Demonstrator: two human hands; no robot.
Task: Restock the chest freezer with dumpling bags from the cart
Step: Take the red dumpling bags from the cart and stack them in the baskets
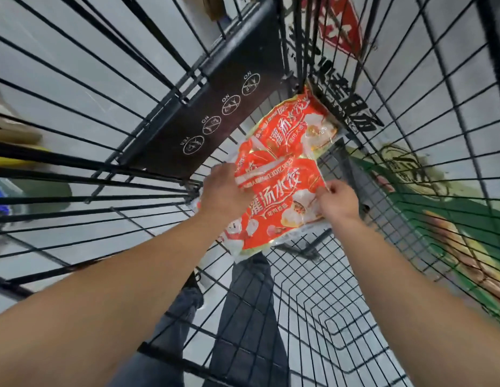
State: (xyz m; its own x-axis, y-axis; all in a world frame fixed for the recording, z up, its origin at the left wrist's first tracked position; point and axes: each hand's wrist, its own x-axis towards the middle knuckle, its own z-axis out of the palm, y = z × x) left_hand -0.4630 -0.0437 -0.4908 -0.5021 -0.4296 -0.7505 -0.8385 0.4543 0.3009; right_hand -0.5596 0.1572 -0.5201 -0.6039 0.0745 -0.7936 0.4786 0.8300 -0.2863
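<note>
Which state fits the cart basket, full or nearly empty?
Nearly empty: only a few red dumpling bags show in the cart, its wire floor mostly bare.
</note>
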